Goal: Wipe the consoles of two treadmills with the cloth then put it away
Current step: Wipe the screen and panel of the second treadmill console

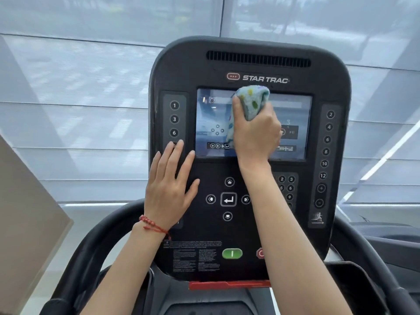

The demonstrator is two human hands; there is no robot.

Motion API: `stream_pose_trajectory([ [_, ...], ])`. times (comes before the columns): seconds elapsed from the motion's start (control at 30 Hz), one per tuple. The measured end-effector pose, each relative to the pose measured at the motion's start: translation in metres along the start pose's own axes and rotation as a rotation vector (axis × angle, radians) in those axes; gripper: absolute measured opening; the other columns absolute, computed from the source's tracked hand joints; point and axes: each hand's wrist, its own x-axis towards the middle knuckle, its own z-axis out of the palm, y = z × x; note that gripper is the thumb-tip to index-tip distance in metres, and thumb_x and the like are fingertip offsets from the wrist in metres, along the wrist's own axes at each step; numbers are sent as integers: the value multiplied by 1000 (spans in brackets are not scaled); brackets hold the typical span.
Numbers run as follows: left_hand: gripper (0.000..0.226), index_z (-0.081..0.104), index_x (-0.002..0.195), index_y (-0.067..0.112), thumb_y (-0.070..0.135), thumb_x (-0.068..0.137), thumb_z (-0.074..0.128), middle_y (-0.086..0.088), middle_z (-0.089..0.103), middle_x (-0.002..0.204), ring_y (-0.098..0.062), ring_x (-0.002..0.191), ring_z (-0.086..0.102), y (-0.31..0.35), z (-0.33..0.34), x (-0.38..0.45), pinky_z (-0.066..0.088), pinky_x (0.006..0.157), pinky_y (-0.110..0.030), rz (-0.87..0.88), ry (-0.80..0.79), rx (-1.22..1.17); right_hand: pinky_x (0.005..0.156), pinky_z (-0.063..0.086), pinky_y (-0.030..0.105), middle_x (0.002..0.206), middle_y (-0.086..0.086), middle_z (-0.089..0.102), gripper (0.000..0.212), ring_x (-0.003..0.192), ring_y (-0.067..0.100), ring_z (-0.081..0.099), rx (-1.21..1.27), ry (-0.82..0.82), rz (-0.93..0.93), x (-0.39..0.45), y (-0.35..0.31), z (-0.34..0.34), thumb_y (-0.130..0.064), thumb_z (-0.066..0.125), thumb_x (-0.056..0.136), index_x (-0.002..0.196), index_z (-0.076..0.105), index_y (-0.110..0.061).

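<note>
Right hand [256, 135] presses one cloth [250, 101] onto screen [213, 123].

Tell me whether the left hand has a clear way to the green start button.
Probably yes. The left hand lies flat on the console, up and left of the green button, holding nothing; nothing lies between them.

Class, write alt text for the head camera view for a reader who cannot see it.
A person's right hand presses a bunched, spotted blue cloth against the lit screen of a black Star Trac treadmill console. Their left hand, red bracelet at the wrist, rests flat beside the screen.
</note>
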Motion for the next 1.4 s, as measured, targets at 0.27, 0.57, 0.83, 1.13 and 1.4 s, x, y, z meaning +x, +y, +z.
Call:
stream_pose_trajectory([
  [0.27,46,47,132,5,28,92,50,-23,42,140,-36,133,34,-1,0,-1,28,109,-51,4,10,-35,51,40,27,76,5,65,50,62,23,62,-65,-18,-182,-19,-46,41,-57,51,85,84,57,-7],
  [0.57,45,51,131,5,28,92,49,-21,43,140,-35,132,34,1,-1,-1,28,109,-50,-3,-1,-24,48,32,25,69,9,64,53,55,26,60,-159,53,-297,7,-12,24,-55,54,83,76,56,-3],
  [0.83,46,48,132,6,27,91,50,-21,42,140,-34,132,34,2,3,-1,27,109,-50,-9,19,-7,62,33,25,91,14,68,59,82,29,64,-263,182,-96,58,57,-39,-61,47,85,90,59,-4],
  [1.13,46,50,131,4,27,91,50,-22,42,139,-35,131,35,0,1,0,26,110,-49,-3,22,10,71,46,32,96,10,70,55,88,29,65,-202,233,27,49,52,-34,-59,46,86,94,61,-7],
  [1.4,47,48,132,3,27,92,50,-23,40,141,-35,133,33,-2,-6,-3,27,109,-50,12,-20,-17,43,30,17,60,6,62,46,44,17,50,-48,39,-222,-24,-7,25,-50,57,82,70,59,-5],
])
